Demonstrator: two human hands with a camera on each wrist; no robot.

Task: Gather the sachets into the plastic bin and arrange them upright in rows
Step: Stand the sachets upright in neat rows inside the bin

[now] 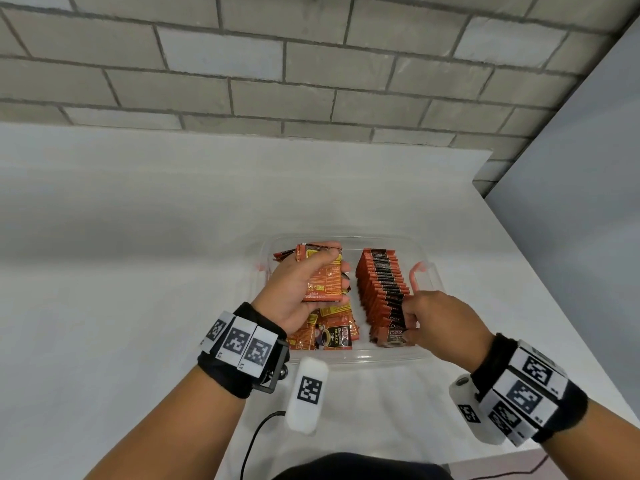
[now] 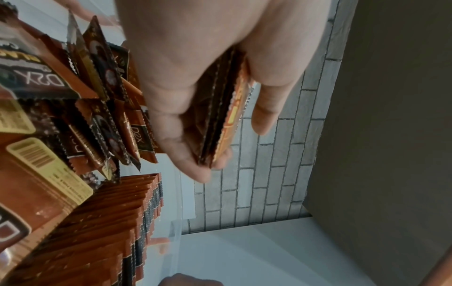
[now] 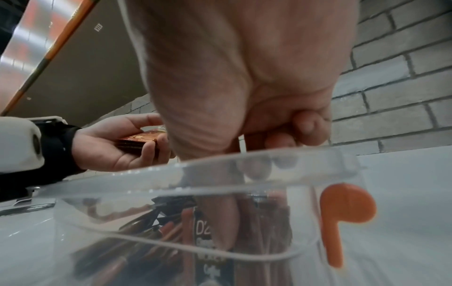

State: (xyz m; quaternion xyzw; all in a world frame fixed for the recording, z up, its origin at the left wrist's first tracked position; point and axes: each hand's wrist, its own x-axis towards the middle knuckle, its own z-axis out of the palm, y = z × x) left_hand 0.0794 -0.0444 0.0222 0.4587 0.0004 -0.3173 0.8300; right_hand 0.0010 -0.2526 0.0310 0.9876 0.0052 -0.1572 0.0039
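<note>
Head view shows one upright row [image 1: 382, 289] finished in the plastic bin [image 1: 377, 356], right hand [image 1: 436, 323] pinching its near end, left hand [image 1: 304, 289] clutching a stack [image 1: 323, 282], loose sachets [image 1: 329, 332] left.

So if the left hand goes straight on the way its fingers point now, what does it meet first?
Probably the upright row of sachets in the bin's right half. The left hand, gripping a small stack of sachets, points toward that row, but depth is unclear; it may pass above.
</note>
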